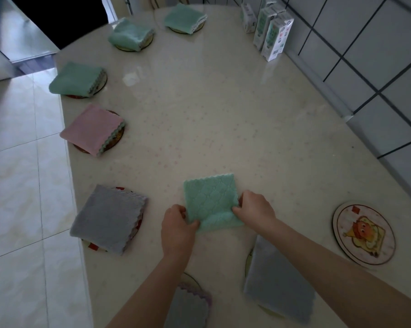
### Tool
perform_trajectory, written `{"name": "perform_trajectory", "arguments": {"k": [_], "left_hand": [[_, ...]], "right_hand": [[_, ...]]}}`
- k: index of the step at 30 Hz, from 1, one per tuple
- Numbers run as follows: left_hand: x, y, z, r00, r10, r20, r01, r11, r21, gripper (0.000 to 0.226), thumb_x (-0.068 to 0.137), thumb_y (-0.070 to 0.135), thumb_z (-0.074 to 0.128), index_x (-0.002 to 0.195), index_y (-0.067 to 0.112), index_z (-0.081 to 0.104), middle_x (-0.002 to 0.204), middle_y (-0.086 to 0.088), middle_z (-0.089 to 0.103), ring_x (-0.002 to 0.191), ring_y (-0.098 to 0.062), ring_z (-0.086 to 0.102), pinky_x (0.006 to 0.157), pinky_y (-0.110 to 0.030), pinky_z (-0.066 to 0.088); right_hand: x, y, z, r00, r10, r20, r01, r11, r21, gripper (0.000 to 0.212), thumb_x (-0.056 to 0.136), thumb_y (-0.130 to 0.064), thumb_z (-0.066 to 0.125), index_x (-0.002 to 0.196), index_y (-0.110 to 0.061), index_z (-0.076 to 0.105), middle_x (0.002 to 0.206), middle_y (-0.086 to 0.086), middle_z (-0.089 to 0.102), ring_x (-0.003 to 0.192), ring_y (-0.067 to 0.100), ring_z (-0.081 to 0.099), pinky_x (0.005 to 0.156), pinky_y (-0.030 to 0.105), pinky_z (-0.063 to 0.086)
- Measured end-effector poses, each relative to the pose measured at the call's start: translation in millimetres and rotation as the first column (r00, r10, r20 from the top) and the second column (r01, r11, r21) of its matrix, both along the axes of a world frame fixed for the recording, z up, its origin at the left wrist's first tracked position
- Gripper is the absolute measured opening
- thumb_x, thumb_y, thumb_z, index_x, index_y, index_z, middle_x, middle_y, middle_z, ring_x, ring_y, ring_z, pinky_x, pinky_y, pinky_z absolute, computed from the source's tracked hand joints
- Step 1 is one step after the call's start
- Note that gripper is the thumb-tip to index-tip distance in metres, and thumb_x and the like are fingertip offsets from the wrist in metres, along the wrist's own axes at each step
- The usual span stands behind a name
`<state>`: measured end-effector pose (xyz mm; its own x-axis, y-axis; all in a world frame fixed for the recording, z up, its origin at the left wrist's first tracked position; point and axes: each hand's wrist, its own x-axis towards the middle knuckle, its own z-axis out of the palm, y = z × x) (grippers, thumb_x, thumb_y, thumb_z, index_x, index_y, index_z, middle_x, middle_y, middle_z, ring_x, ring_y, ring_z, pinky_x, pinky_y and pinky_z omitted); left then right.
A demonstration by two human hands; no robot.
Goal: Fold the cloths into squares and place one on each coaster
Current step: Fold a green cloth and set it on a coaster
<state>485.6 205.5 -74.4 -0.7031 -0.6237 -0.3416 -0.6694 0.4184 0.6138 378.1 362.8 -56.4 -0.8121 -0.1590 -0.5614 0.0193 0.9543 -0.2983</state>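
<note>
A folded green cloth (210, 197) lies on the table in front of me. My left hand (178, 223) pinches its near left corner and my right hand (254, 209) pinches its right edge. A bare round coaster (364, 233) with a cartoon picture sits at the right. Folded cloths cover the other coasters: grey (107, 218), pink (91, 129), green (76, 78), green (128, 34) and green (185, 18) along the left and far side, plus a grey cloth (280, 278) and another grey cloth (187, 306) close to me.
The pale table (223, 110) has its left edge beside a tiled floor (17, 185). Several cartons (270, 29) stand at the far right against a tiled wall (365, 67).
</note>
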Motion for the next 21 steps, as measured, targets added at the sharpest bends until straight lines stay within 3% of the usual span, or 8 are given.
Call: {"name": "perform_trajectory", "arguments": {"k": [4, 8, 11, 14, 17, 21], "left_hand": [[-3.3, 8.1, 3.3, 0.998, -0.017, 0.055, 0.018, 1.000, -0.007, 0.022, 0.071, 0.013, 0.069, 0.085, 0.017, 0.053, 0.086, -0.002, 0.061, 0.081, -0.023, 0.058, 0.063, -0.030, 0.039], [-9.6, 9.7, 6.8, 0.988, 0.093, 0.120, -0.115, 0.975, 0.190, 0.032, 0.068, 0.007, 0.071, 0.092, 0.013, 0.051, 0.086, -0.003, 0.060, 0.083, -0.024, 0.060, 0.069, -0.033, 0.051], [-10.2, 11.2, 6.9, 0.961, 0.168, 0.218, -0.226, 0.935, 0.274, 0.034, 0.068, 0.018, 0.073, 0.095, 0.012, 0.053, 0.090, -0.006, 0.062, 0.084, -0.024, 0.060, 0.073, -0.034, 0.052], [-11.5, 13.4, 12.5, 0.927, 0.297, 0.229, -0.368, 0.835, 0.408, 0.029, 0.070, 0.023, 0.075, 0.089, 0.006, 0.061, 0.082, -0.009, 0.063, 0.076, -0.026, 0.061, 0.066, -0.033, 0.052], [-12.8, 12.4, 18.5, 0.892, 0.353, 0.282, -0.452, 0.715, 0.533, 0.025, 0.072, 0.020, 0.076, 0.081, 0.001, 0.061, 0.077, -0.014, 0.061, 0.063, -0.025, 0.054, 0.051, -0.026, 0.040], [-14.4, 14.2, 22.6, 0.896, 0.334, 0.292, -0.444, 0.668, 0.598, 0.031, 0.070, 0.018, 0.076, 0.092, -0.002, 0.065, 0.081, -0.017, 0.065, 0.063, -0.025, 0.055, 0.052, -0.025, 0.039]], "right_hand": [[2.3, -2.6, -5.5, 0.996, -0.073, 0.059, 0.073, 0.997, -0.002, 0.031, 0.082, -0.021, 0.059, 0.109, -0.010, 0.049, 0.111, 0.012, 0.058, 0.103, 0.030, 0.057, 0.073, 0.032, 0.043], [2.1, -3.6, -8.1, 0.958, -0.229, 0.171, 0.244, 0.967, -0.074, 0.036, 0.078, -0.014, 0.059, 0.112, -0.006, 0.051, 0.110, 0.014, 0.059, 0.102, 0.032, 0.059, 0.081, 0.039, 0.054], [2.3, -1.2, -0.7, 0.919, -0.308, 0.248, 0.355, 0.919, -0.172, 0.017, 0.074, -0.011, 0.060, 0.091, -0.007, 0.061, 0.083, 0.008, 0.061, 0.080, 0.026, 0.063, 0.062, 0.034, 0.055], [3.3, 3.1, 4.2, 0.863, -0.366, 0.348, 0.458, 0.858, -0.234, 0.016, 0.076, -0.012, 0.062, 0.088, -0.003, 0.069, 0.063, 0.004, 0.055, 0.050, 0.016, 0.049, 0.041, 0.023, 0.035], [5.8, 10.1, 8.6, 0.788, -0.378, 0.487, 0.549, 0.789, -0.275, 0.022, 0.080, -0.021, 0.066, 0.092, -0.003, 0.068, 0.069, 0.009, 0.058, 0.044, 0.016, 0.048, 0.039, 0.020, 0.031], [11.2, 29.0, 20.0, 0.804, -0.318, 0.503, 0.514, 0.797, -0.318, 0.020, 0.085, -0.026, 0.065, 0.084, -0.006, 0.064, 0.060, 0.005, 0.053, 0.033, 0.008, 0.046, 0.035, 0.014, 0.030]]}}
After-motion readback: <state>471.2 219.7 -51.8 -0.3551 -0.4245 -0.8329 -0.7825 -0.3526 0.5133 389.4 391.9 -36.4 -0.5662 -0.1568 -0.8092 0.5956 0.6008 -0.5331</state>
